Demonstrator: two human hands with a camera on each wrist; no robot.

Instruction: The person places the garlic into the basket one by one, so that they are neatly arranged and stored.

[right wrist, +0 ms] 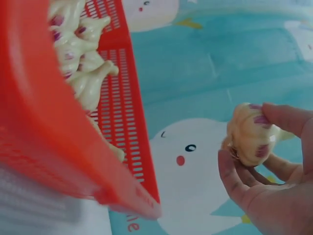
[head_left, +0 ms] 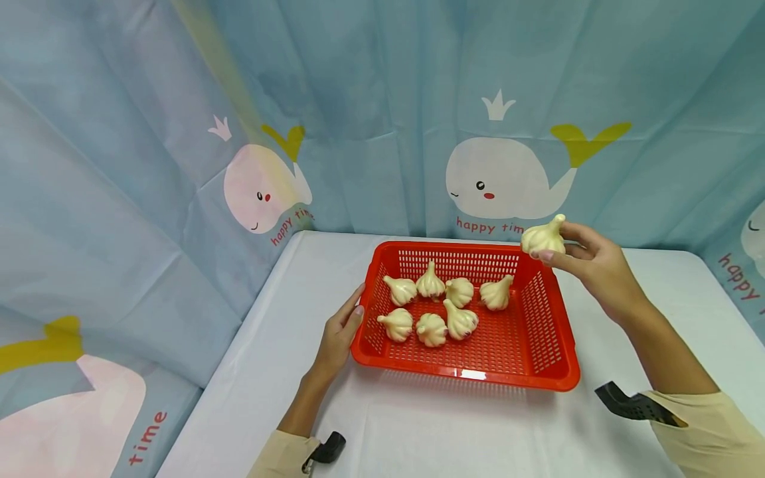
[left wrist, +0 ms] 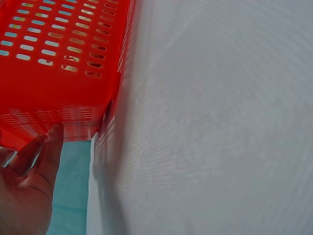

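Nearest me, my left hand (head_left: 340,332) lies with straight fingers flat against the left wall of the red basket (head_left: 552,332) on the white table (head_left: 418,431). Seven garlic bulbs (head_left: 431,328) sit inside. Farther off, my right hand (head_left: 592,262) pinches another garlic bulb (head_left: 544,238) above the basket's far right corner.
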